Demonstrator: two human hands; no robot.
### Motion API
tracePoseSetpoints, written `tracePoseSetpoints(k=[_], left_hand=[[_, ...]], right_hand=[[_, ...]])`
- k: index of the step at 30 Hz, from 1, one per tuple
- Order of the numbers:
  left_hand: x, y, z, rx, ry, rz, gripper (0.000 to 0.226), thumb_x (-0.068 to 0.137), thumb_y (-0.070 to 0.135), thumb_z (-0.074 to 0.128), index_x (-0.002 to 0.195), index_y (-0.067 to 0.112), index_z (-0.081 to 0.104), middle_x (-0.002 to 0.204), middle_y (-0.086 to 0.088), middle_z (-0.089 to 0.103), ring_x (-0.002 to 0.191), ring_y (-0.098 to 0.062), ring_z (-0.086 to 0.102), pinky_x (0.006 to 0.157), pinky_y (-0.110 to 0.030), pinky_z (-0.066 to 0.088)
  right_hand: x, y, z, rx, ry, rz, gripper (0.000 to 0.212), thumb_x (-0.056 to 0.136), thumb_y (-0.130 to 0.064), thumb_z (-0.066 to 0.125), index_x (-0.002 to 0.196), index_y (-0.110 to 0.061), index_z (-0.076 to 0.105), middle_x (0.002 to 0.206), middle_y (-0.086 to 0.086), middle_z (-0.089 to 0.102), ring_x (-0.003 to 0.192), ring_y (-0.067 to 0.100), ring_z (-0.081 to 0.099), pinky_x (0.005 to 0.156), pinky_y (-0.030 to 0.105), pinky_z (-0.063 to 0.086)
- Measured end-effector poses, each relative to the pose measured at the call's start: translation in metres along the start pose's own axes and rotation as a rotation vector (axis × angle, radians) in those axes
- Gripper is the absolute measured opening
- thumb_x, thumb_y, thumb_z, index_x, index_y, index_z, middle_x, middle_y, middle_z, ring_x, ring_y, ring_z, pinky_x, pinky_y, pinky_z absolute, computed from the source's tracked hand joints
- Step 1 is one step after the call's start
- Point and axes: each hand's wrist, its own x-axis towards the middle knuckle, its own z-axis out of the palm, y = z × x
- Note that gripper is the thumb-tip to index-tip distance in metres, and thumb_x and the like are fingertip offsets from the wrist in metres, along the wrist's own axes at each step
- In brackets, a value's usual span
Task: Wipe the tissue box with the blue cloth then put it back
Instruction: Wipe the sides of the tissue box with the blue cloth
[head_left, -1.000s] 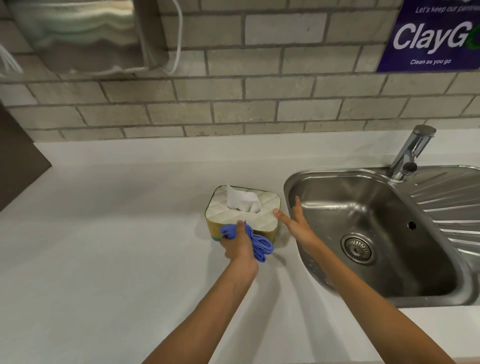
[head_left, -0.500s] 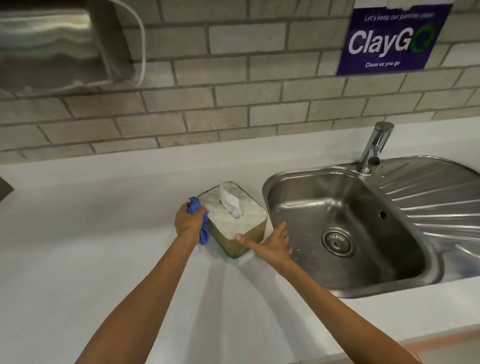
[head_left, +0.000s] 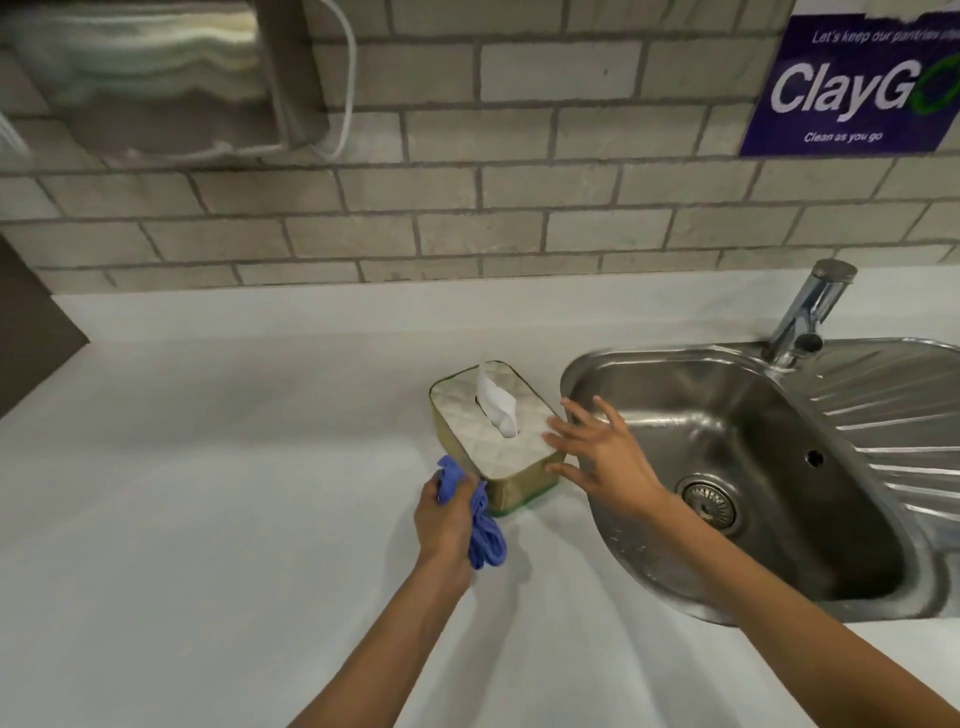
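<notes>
The tissue box (head_left: 467, 415) stands on the white counter, turned at an angle, with a quilted cream top, olive-green sides and a white tissue sticking up. My left hand (head_left: 447, 514) is closed around the bunched blue cloth (head_left: 483, 530) at the box's near left corner, the cloth touching the box's side. My right hand (head_left: 602, 452) has its fingers spread, fingertips resting against the box's right side and top edge.
A steel sink (head_left: 737, 467) with a drain and a tap (head_left: 810, 312) lies just right of the box, its ribbed drainer further right. A brick wall runs behind, with a steel paper towel dispenser (head_left: 156, 78) upper left and a purple sign (head_left: 852, 88) upper right.
The box has been turned further on the counter. My left hand with the cloth slid from the box's far left side down to its near left corner. My right hand moved up along the right side.
</notes>
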Motion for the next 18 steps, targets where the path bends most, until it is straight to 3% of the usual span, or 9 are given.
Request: tracePoseSetpoints(k=[2, 4, 7, 9, 11, 14, 16, 18], left_hand=[[0.001, 0.004, -0.003, -0.003, 0.017, 0.022, 0.029, 0.088, 0.011, 0.059, 0.116, 0.003, 0.055, 0.099, -0.013, 0.061, 0.069, -0.020, 0.057, 0.058, -0.026, 0.047], [0.004, 0.009, -0.010, -0.001, 0.045, 0.037, 0.032, 0.088, 0.010, 0.060, 0.118, 0.001, 0.055, 0.098, -0.014, 0.060, 0.065, -0.017, 0.056, 0.056, -0.025, 0.046], [0.015, 0.016, -0.029, -0.013, 0.109, 0.052, 0.021, 0.087, 0.006, 0.060, 0.107, 0.002, 0.057, 0.093, -0.015, 0.056, 0.059, -0.017, 0.051, 0.048, -0.022, 0.047], [0.023, 0.022, -0.044, -0.022, 0.144, 0.048, 0.020, 0.086, 0.007, 0.062, 0.105, 0.004, 0.057, 0.093, -0.014, 0.055, 0.058, -0.017, 0.050, 0.044, -0.019, 0.046], [0.034, 0.027, -0.056, -0.020, 0.163, 0.045, 0.037, 0.085, 0.008, 0.063, 0.120, 0.002, 0.053, 0.088, -0.012, 0.057, 0.060, -0.017, 0.051, 0.052, -0.025, 0.045], [0.047, 0.035, -0.062, 0.009, 0.188, 0.092, 0.040, 0.084, 0.009, 0.064, 0.122, 0.000, 0.053, 0.079, -0.007, 0.058, 0.062, -0.017, 0.054, 0.055, -0.026, 0.045], [0.054, 0.041, -0.062, 0.028, 0.205, 0.126, 0.043, 0.084, 0.008, 0.065, 0.125, 0.000, 0.053, 0.097, -0.016, 0.064, 0.074, -0.026, 0.060, 0.067, -0.031, 0.051], [0.061, 0.044, -0.061, 0.057, 0.201, 0.144, 0.045, 0.084, 0.007, 0.065, 0.127, 0.000, 0.053, 0.114, -0.023, 0.062, 0.082, -0.029, 0.060, 0.076, -0.033, 0.049]], right_hand=[[0.003, -0.009, 0.002, -0.021, 0.129, -0.024, 0.035, 0.058, -0.030, 0.087, 0.088, -0.014, 0.078, 0.096, 0.004, 0.077, 0.101, 0.029, 0.069, 0.092, 0.059, 0.042], [0.006, -0.024, 0.003, -0.004, 0.228, -0.032, 0.032, 0.052, -0.033, 0.089, 0.076, -0.016, 0.078, 0.083, 0.001, 0.078, 0.089, 0.024, 0.073, 0.086, 0.060, 0.047], [0.011, -0.054, 0.009, -0.013, 0.290, -0.031, 0.030, 0.049, -0.042, 0.088, 0.063, -0.018, 0.076, 0.065, -0.002, 0.073, 0.069, 0.018, 0.071, 0.088, 0.051, 0.051], [0.018, -0.078, 0.016, -0.029, 0.344, -0.027, 0.032, 0.054, -0.047, 0.084, 0.056, -0.016, 0.072, 0.056, -0.001, 0.067, 0.060, 0.018, 0.066, 0.094, 0.042, 0.046], [0.028, -0.102, 0.021, -0.017, 0.393, 0.009, 0.038, 0.056, -0.049, 0.081, 0.049, -0.014, 0.068, 0.050, 0.000, 0.062, 0.053, 0.019, 0.062, 0.091, 0.039, 0.047], [0.040, -0.127, 0.021, 0.036, 0.377, 0.072, 0.042, 0.054, -0.055, 0.081, 0.046, -0.016, 0.068, 0.047, -0.002, 0.062, 0.049, 0.016, 0.060, 0.082, 0.038, 0.056], [0.042, -0.126, 0.016, 0.186, 0.383, 0.143, 0.042, 0.062, -0.056, 0.072, 0.050, -0.016, 0.070, 0.048, -0.003, 0.064, 0.052, 0.016, 0.061, 0.081, 0.037, 0.054], [0.044, -0.106, 0.009, 0.406, 0.417, 0.327, 0.039, 0.074, -0.052, 0.061, 0.061, -0.017, 0.071, 0.055, -0.002, 0.067, 0.058, 0.016, 0.062, 0.077, 0.037, 0.049]])
